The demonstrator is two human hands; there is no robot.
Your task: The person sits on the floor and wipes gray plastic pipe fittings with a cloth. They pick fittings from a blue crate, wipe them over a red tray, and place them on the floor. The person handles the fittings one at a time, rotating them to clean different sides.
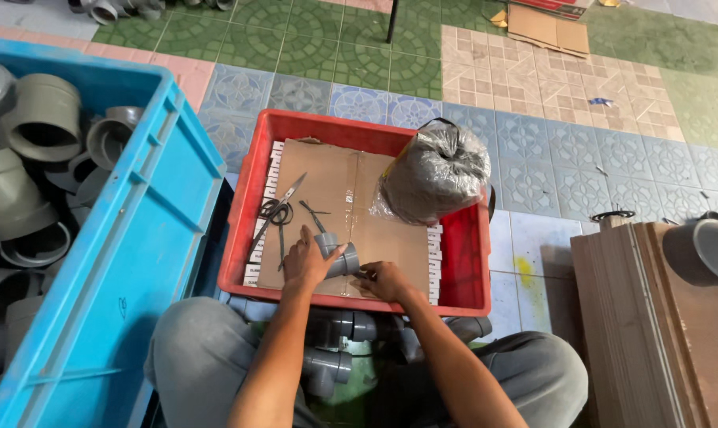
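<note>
Both hands (307, 265) on pipe fitting (339, 257) (grey)

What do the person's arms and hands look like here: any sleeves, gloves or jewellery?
Both forearms are bare, with no sleeves in view. The left hand and right hand wear no gloves, and no watch, ring or bracelet shows.
</note>
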